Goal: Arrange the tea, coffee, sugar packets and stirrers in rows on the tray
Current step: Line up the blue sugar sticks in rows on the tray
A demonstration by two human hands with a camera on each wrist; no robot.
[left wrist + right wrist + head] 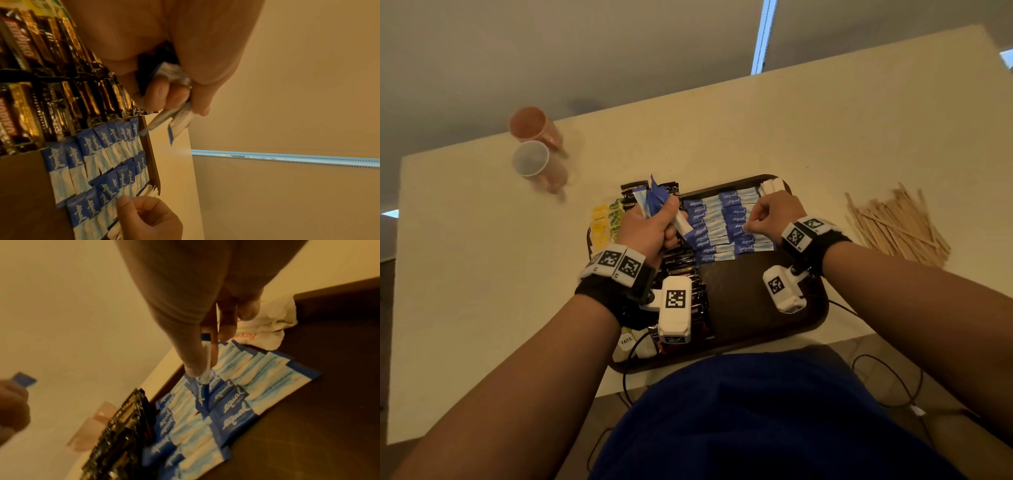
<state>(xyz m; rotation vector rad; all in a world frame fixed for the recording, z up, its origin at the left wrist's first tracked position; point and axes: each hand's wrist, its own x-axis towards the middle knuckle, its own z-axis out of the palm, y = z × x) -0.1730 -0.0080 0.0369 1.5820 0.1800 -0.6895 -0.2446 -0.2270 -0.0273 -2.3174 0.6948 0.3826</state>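
Note:
A dark brown tray [750, 308] lies on the table in front of me. Blue-and-white Equal sugar packets [722, 222] lie on it in two overlapping rows. My left hand [650, 229] grips a bunch of the same packets [174, 112] above the tray's left part. My right hand [770, 214] pinches one packet [205, 369] edge-on between thumb and fingers, its lower end touching the right row. Black-and-gold coffee sachets [51, 81] fill a column left of the sugar. Yellow and green tea packets [604, 219] sit at the tray's left edge. White packets [267, 321] lie in the far right corner.
A loose heap of wooden stirrers [897, 226] lies on the table right of the tray. Two pink cups [537, 147] stand at the table's far left edge. The tray's near right part [743, 322] is bare. Cables hang off the table's near edge.

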